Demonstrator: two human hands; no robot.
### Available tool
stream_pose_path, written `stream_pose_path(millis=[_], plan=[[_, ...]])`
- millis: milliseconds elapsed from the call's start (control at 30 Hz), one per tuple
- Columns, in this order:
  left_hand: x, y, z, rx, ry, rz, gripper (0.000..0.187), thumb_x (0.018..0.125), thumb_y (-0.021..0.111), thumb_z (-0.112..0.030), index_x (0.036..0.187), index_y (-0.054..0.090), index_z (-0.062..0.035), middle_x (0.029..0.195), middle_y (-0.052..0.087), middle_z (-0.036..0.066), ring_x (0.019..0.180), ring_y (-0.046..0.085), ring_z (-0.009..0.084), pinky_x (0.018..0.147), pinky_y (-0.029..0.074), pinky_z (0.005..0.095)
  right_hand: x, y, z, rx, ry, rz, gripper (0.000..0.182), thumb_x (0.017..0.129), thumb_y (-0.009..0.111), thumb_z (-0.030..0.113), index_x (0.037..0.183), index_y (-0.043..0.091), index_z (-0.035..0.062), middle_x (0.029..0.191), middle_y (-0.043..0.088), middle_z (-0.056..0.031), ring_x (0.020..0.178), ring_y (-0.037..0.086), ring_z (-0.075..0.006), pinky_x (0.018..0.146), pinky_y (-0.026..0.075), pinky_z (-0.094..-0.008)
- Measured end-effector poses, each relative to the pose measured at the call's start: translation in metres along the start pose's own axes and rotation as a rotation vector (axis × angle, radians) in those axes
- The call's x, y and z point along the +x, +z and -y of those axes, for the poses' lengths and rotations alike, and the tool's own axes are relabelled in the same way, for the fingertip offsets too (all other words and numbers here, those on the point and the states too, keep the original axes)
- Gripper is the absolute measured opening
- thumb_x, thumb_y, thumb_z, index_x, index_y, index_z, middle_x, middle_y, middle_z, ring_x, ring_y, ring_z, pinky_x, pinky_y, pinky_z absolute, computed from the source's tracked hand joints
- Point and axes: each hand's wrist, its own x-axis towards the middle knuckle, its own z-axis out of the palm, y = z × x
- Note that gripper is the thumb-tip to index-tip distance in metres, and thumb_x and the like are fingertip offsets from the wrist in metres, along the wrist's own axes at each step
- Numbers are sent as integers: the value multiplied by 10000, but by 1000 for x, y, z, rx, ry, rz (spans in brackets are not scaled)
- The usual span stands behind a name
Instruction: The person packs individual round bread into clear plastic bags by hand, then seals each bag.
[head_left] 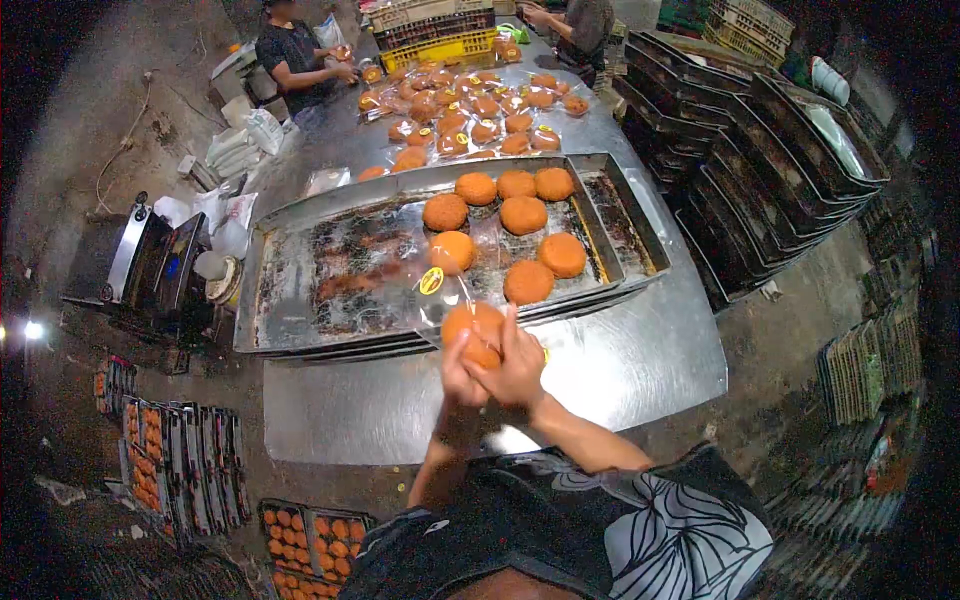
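Observation:
Both hands are together over the near edge of the steel table, gripping one round orange-brown bun (474, 330) in a clear plastic bag with a yellow oval label (431, 280). My left hand (462, 374) is closed at the bun's lower left. On the other side, my right hand (516, 366) is closed too, its thumb pointing up along the bun. The bag's far end extends over a metal baking tray (290, 300). Several unbagged buns (528, 282) lie on that tray's right part, just beyond my hands.
Bagged buns (485, 105) are heaped at the table's (640, 365) far end, before stacked crates (440, 48). Two people (300, 60) stand there. Dark trays (760, 170) are piled at right. Racks of buns (150, 455) and bun-filled trays (310, 535) sit low at left.

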Motion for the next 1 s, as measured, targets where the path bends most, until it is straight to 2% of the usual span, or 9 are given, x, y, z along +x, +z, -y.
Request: stream_pose_path(millis=[200,233,333,567,667,733,933,967,1000], plan=[[0,-33,11,-148,-262,-432,365,851,457,-203,1155,407,-6,973,513,90,921,507,177,829,431,382,-12,0,-6,22,212,49,766,630,682,150,1257,271,-6,898,506,-91,707,533,-240,618,447,-322],[-10,-45,19,-26,-161,-122,324,862,458,-191,1118,449,7,921,515,70,902,511,170,805,454,382,-4,-8,-9,-78,234,45,683,649,676,182,1218,338,13,928,444,-95,690,520,-233,594,441,-318],[-23,-31,21,390,-205,-201,356,869,468,-243,1109,458,20,972,518,88,891,518,170,745,484,339,10,-3,-69,270,463,537,254,743,605,238,769,582,-13,657,529,-113,577,526,-182,531,414,-295],[-16,-49,64,566,-204,-90,310,877,451,-280,825,527,16,653,517,56,600,499,112,553,411,238,126,9,-55,-42,309,336,500,762,523,467,645,547,-18,607,558,-193,604,561,-332,553,414,-422],[-28,-28,47,903,-101,-87,289,866,449,-237,739,542,6,585,494,27,538,471,95,502,379,229,52,-7,-70,-4,475,1143,551,714,526,535,678,624,-6,664,591,-195,620,573,-303,620,441,-389],[-31,-27,45,1052,-222,-64,236,841,471,-199,732,550,-5,596,506,16,510,464,80,455,373,242,36,-1,-93,318,428,1026,438,738,546,431,699,623,1,638,587,-159,590,562,-259,600,441,-355],[-38,-103,116,1668,572,794,387,544,737,-172,838,538,-17,764,531,122,739,517,287,670,424,334,160,42,-106,157,89,166,388,753,577,232,1052,516,-6,991,551,-211,947,520,-325,815,409,-375],[-39,-102,114,1773,139,895,350,588,671,-107,870,501,10,865,491,131,858,457,280,754,392,351,148,32,-98,179,100,257,414,757,574,236,1078,493,-11,1031,532,-211,980,497,-334,848,390,-376],[-35,-136,132,1640,231,903,279,616,625,-108,851,517,-3,820,498,132,814,468,276,732,399,351,130,18,-82,202,105,345,440,762,572,241,1105,470,-16,1071,513,-211,1013,473,-342,880,372,-377]])
